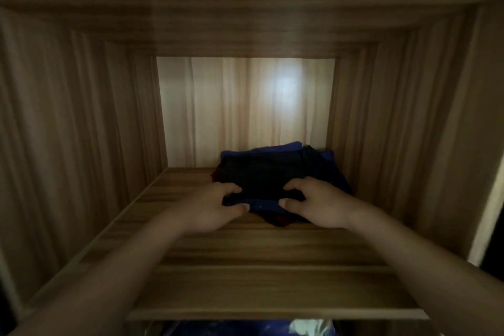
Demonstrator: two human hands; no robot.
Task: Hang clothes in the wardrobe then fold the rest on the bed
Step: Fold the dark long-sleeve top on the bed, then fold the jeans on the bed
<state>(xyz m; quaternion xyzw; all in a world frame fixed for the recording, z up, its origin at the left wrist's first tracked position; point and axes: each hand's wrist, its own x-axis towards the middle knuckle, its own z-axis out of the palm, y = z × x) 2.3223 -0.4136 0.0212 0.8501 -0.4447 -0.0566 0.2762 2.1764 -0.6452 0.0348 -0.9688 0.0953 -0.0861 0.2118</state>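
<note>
Forearms point(114, 278) cross the shelf point(245, 270); my left hand point(218, 207) and right hand point(316, 206) each pinch the near edge of the folded stack point(272, 172) between them. Risk: gripping only upper layers, so lower garments slide off and unfold.

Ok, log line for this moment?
left hand grips black garment | right hand grips it | garment atop pile, on wardrobe shelf

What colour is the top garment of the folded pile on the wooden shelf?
Black top garment; head view.
</note>
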